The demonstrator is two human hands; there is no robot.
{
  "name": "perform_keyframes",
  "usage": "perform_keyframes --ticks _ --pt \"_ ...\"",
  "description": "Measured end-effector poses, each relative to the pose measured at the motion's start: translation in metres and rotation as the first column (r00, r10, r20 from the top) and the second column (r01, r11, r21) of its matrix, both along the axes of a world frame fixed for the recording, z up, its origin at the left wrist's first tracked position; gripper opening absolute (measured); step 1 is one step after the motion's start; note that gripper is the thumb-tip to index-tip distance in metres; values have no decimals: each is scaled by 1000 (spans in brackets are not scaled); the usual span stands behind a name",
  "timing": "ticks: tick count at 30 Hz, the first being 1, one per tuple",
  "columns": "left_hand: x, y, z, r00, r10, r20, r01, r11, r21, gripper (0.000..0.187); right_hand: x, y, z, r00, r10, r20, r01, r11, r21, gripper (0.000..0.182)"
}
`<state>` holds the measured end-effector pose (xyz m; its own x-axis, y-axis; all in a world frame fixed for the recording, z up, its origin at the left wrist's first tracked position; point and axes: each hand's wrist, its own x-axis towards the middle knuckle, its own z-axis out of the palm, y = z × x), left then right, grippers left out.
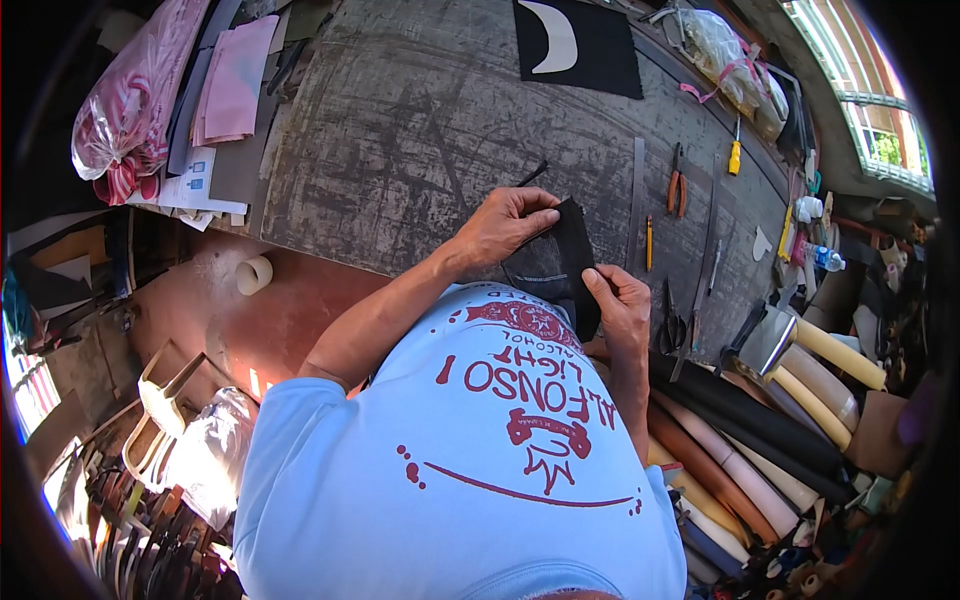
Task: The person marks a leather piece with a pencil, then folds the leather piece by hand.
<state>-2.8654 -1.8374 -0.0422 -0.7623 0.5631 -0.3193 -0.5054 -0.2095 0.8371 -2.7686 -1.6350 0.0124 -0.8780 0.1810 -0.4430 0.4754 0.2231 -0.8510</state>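
Note:
Near the table's front edge, close to my shirt, both hands hold a piece of black cloth (574,250) with light stitching lines and a folded band. My left hand (508,228) pinches its upper left part between thumb and fingers. Lower down on the right edge, my right hand (624,300) grips the band, thumb on top. A thin black strip (534,173) sticks out past my left fingers. To the right of the hands lie a yellow pencil (649,243), a flat metal ruler (637,190) and black-handled scissors (674,328).
On the dark scuffed table (370,150) are orange-handled pliers (678,190), a yellow screwdriver (735,157) and a black sheet (610,55) with a white crescent (555,40). Pink sheets (238,80) lie at the left. Material rolls (715,470) fill the right; a chair (165,405) stands lower left.

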Motion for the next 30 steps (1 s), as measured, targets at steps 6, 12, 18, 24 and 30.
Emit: perform_keyframes --ticks 6,12,18,24,30 --pt "0 -1 -4 1000 -4 16 4 999 35 23 0 1 -4 1000 -5 15 5 999 -32 20" --pt "-1 -1 -6 999 1 47 -4 998 68 22 -2 -2 3 1000 1 15 0 999 -32 19" --pt "2 2 -8 1000 26 3 -26 995 -91 20 2 1 -2 999 32 17 -32 999 6 20" --pt "5 2 -11 997 -14 75 13 1000 2 20 7 6 0 992 122 -31 -121 992 36 17" --pt "0 -2 3 998 -61 6 61 997 -45 28 6 1 7 987 127 -97 -123 992 40 17"
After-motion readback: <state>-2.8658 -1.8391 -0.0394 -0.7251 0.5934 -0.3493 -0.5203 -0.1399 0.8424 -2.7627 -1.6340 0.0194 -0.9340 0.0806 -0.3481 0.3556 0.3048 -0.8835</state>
